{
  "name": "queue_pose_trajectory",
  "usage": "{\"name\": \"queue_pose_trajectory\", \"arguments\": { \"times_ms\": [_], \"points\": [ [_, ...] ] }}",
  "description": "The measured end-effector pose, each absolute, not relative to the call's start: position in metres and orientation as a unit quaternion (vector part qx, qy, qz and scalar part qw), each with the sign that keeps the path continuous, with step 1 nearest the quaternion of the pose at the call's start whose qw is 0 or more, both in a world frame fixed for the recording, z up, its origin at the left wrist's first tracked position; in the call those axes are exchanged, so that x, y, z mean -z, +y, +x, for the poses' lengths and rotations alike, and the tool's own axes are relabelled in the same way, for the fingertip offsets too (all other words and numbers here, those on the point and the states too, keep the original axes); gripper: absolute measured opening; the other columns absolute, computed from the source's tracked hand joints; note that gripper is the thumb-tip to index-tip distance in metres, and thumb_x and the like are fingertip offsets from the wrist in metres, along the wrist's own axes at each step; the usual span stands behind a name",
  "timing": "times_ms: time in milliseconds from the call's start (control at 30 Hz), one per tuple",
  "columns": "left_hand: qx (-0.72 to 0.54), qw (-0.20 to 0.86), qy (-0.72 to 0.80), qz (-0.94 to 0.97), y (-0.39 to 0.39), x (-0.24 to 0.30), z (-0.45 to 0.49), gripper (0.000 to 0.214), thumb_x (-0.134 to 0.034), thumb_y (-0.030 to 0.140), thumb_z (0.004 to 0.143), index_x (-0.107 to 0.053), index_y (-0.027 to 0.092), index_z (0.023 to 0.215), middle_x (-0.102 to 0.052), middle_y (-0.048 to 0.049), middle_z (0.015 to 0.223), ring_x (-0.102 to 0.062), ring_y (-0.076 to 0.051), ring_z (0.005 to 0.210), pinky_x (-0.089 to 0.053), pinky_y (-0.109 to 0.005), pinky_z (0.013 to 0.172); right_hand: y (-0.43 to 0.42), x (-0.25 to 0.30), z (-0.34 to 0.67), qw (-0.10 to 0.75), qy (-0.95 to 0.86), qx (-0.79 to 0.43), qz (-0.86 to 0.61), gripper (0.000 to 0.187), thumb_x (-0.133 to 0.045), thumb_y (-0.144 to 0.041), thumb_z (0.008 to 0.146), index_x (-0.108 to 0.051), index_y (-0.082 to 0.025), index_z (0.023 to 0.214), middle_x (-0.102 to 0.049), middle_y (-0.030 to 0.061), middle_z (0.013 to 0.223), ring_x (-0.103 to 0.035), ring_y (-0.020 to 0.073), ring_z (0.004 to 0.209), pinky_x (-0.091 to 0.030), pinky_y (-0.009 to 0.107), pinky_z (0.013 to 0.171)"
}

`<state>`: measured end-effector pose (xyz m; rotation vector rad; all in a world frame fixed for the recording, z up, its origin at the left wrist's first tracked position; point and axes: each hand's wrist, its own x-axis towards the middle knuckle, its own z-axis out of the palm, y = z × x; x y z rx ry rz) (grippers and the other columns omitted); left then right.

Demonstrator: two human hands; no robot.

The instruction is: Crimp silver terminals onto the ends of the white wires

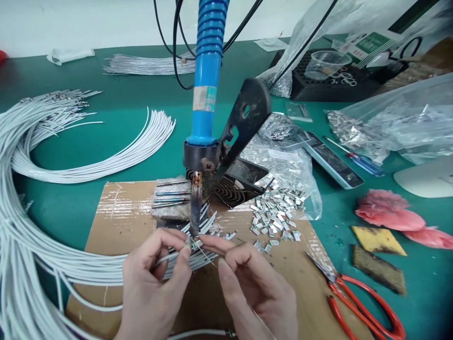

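Note:
A blue soldering iron (205,113) hangs tip-down in a clamp, its dark tip (195,208) just above my fingertips. My left hand (159,278) pinches the end of a white cable beneath the tip; a small metal piece (197,244) shows at the fingertips, partly hidden. My right hand (256,288) is closed on thin solder wire (207,256), which runs to the joint and trails out below the palm. Behind my hands, a bundle of white cables (95,269) lies across the cardboard (116,208).
Small metal connectors (276,215) are scattered right of the iron, by a plastic bag. Red-handled scissors (361,302) lie at the right. Farther back are a phone (334,160), a screwdriver (364,163) and a black fan (240,182). More cables (141,156) curve at the left.

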<state>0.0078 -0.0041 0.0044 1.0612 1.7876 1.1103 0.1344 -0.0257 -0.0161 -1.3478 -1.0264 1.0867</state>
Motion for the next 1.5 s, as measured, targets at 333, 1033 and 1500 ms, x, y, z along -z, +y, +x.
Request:
{"name": "queue_pose_trajectory", "arguments": {
  "times_ms": [333, 1033, 1500],
  "points": [
    [-0.445, 0.386, 0.702, 0.4, -0.004, -0.003, 0.011, 0.012, -0.073, 0.024, 0.074, -0.066, 0.023, 0.064, -0.071, -0.0003, 0.08, -0.067, -0.015, 0.071, -0.05, -0.016, 0.053, -0.026, 0.015, 0.136, 0.532, -0.443, -0.447, -0.567, 0.023, -0.061, -0.024, 0.096, -0.059, -0.023, 0.073, -0.082, 0.0081, 0.112, -0.079, 0.0191, 0.088, -0.058, 0.022, 0.07],
    [-0.44, 0.362, 0.712, 0.409, -0.005, -0.002, 0.013, 0.014, -0.072, 0.024, 0.072, -0.064, 0.023, 0.061, -0.071, -0.0005, 0.081, -0.067, -0.016, 0.072, -0.044, -0.017, 0.048, -0.026, 0.018, 0.131, 0.544, -0.424, -0.455, -0.563, 0.02, -0.063, -0.019, 0.093, -0.062, -0.024, 0.074, -0.082, -0.0004, 0.112, -0.079, 0.0133, 0.094, -0.055, 0.014, 0.075],
    [-0.418, 0.419, 0.651, 0.474, 0.001, 0.009, -0.013, 0.015, -0.071, 0.022, 0.086, -0.068, 0.022, 0.071, -0.072, -0.0033, 0.086, -0.067, -0.017, 0.079, -0.035, -0.015, 0.042, -0.022, 0.017, 0.13, 0.545, -0.438, -0.442, -0.563, 0.021, -0.062, -0.018, 0.093, -0.06, -0.025, 0.074, -0.082, -0.0009, 0.114, -0.079, 0.0154, 0.097, -0.056, 0.015, 0.072]
  ]
}}
